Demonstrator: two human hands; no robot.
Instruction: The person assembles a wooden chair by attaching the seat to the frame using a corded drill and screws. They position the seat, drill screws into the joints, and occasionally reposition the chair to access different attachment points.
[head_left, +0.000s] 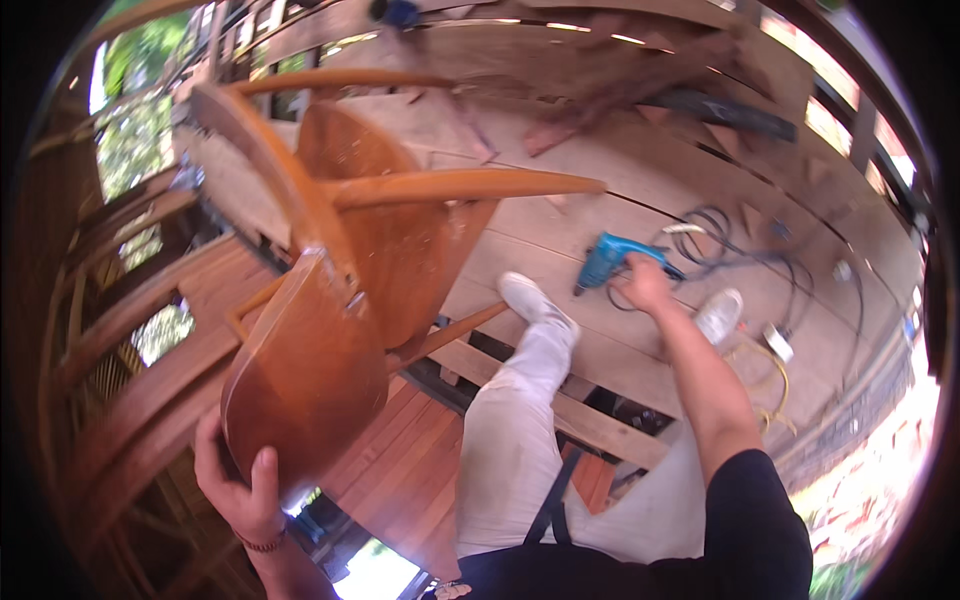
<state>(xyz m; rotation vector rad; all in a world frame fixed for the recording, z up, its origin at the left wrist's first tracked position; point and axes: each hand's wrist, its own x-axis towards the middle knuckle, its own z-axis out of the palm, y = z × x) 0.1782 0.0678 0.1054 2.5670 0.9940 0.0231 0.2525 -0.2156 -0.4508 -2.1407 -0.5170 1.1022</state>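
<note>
A brown wooden chair [430,255] lies tipped over on the left, its legs pointing right and away from me. My left hand [243,492] grips the rounded lower edge of its curved panel, thumb on the near face and the other fingers behind, partly hidden. Over the floorboards to the right, my right hand [642,282] is closed around the handle of a teal power drill [607,260]. The drill's tip points down and left, apart from the chair. A dark cord trails off to its right.
Loops of dark cable [715,235] and a yellow cord [775,385] lie on the plank floor [545,245] at right. A white plug-like piece [778,343] sits there too. Gaps open between planks near my legs. Loose boards [630,90] lean at the back.
</note>
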